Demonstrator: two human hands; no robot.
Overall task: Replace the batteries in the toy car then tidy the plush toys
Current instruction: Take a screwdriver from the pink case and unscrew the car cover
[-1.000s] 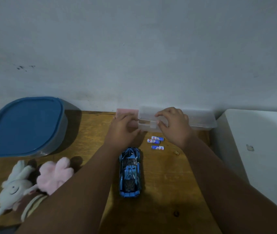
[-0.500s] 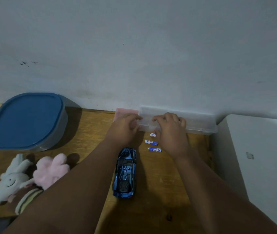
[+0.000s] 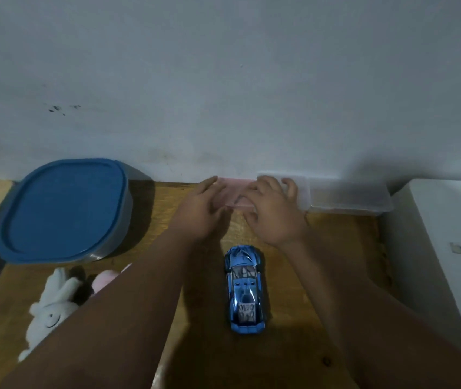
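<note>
The left hand (image 3: 202,207) holds the pink case (image 3: 236,189) between thumb and fingers, with the thumb along the case's far left edge and the curved fingers meeting its near edge. The right hand (image 3: 275,217) covers the case's right end. Its bent fingers (image 3: 289,186) reach over onto the left end of the clear box (image 3: 347,196), which lies right against the case on that side. I cannot tell whether this hand grips either one or only rests on them. Case and box both lie on the wooden table (image 3: 293,318), pushed up to the foot of the wall (image 3: 223,80) just beyond the hands.

A little short of the hands, toward the person and roughly below the gap between the two wrists, the blue toy car (image 3: 244,290) stands on its wheels. It is set lengthwise with one end pointing at the hands, and neither hand touches it. The right forearm passes close by its right side.

Out to the left of the left hand, well apart from the case, a grey tub with a blue lid (image 3: 63,211) stands near the wall. The plush toys lie closer to the person than the tub, left of the left forearm. The pink plush (image 3: 105,277) is mostly hidden behind that forearm, and the white plush rabbit (image 3: 52,307) lies face up just beside it on the outer side.

Right of the right hand, past the far end of the clear box, a white unit (image 3: 448,276) stands beside the table.
</note>
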